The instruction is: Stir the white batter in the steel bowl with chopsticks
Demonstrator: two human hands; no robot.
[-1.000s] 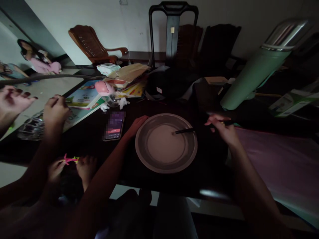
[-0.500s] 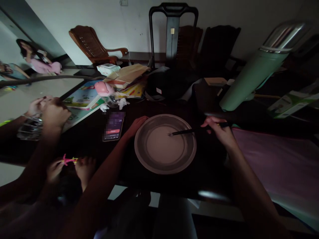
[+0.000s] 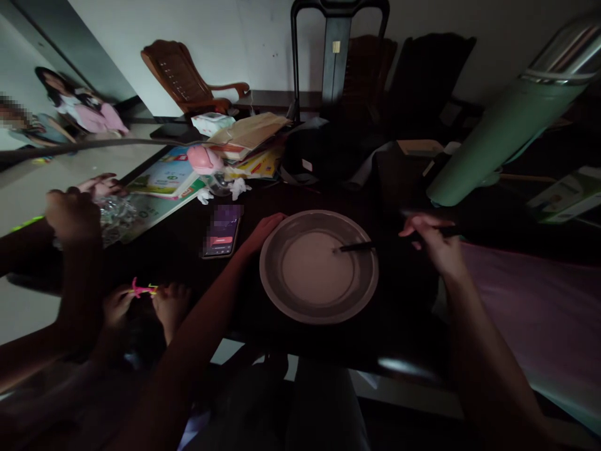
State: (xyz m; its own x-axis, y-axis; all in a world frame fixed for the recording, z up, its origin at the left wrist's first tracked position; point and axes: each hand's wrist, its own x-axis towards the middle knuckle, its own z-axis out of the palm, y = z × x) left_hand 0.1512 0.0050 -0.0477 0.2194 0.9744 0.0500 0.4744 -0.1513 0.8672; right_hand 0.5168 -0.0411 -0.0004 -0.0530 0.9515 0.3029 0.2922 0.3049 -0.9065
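A round metal basin (image 3: 270, 285) stands on the dark table, with pale, cloudy liquid (image 3: 312, 275) or a light bottom inside. My left hand (image 3: 270, 229) is at its upper left rim, fingers curled along the edge. To the right of the basin, my right hand (image 3: 432, 238) is closed around a thin black-handled brush (image 3: 357, 247). The brush reaches over the right rim, its pale tip inside the basin near the middle. Part of the handle is lost against the dark table.
Left of the basin lie a phone (image 3: 223, 232), books (image 3: 162, 178) and a pink-lidded bottle (image 3: 205, 161). A green thermos (image 3: 502, 138) stands at the right. Another person's hands (image 3: 77, 210) are by crinkled clear plastic (image 3: 117, 216); small hands hold a pink-and-yellow toy (image 3: 143, 290).
My right hand and the brush have shifted right relative to the basin. My left hand stays at the rim. At the left, the other person's hands have changed position around the clear plastic.
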